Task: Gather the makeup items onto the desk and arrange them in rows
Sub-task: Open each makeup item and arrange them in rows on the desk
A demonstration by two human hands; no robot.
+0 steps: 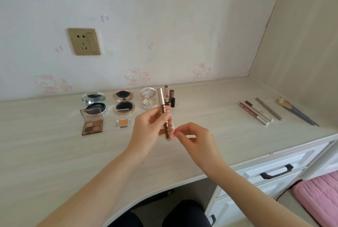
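Observation:
My left hand [150,130] grips a slim rose-gold and brown tube [163,109], held nearly upright above the desk [54,153]. My right hand [193,139] hovers just right of the tube's lower end, fingertips pinched together and close to it. Behind the tube lie three open compacts: a silver one [94,101], a rose-gold one [124,101] and a small pale one [149,98]. In front of them sit a brown eyeshadow palette [92,121] and a small orange eyeshadow pan [123,123]. Lipsticks [171,98] stand beside the pale compact.
Several pencils [257,110] and thin brushes [294,111] lie in a slanted row at the desk's right. A gold wall socket [84,41] is on the wallpaper. White drawers with a black handle [277,171] and a pink cushion [320,195] are lower right.

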